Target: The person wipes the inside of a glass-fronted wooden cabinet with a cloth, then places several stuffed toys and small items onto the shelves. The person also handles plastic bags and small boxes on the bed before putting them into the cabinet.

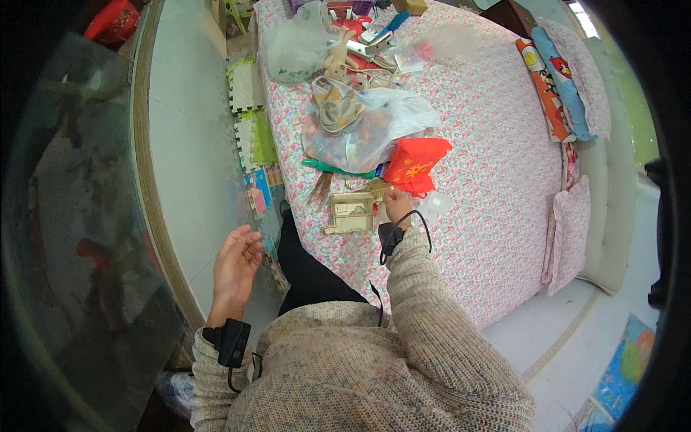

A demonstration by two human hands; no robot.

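My left hand (237,264) is raised off the left side of the bed, palm turned up, fingers loosely bent and apart, with nothing in it. Over the bed, my right hand (398,205) has its fingers curled beside a small light-wood box-like piece (352,214). A further tan piece (379,189) lies against its fingertips; whether they grip it is hidden. Just beyond the hand is a red fabric bag (415,162) with yellow print. A clear plastic container (435,205) lies to the hand's right. Brush bristles (322,188) show at the box's upper left.
A floral-sheeted bed (486,216) spreads before me. Farther back lie a filled plastic bag (372,129), a cloth item (339,110), a plush toy (338,59) and another plastic bag (297,46). A glass-topped surface (92,189) stands left; pillows (571,237) line the right.
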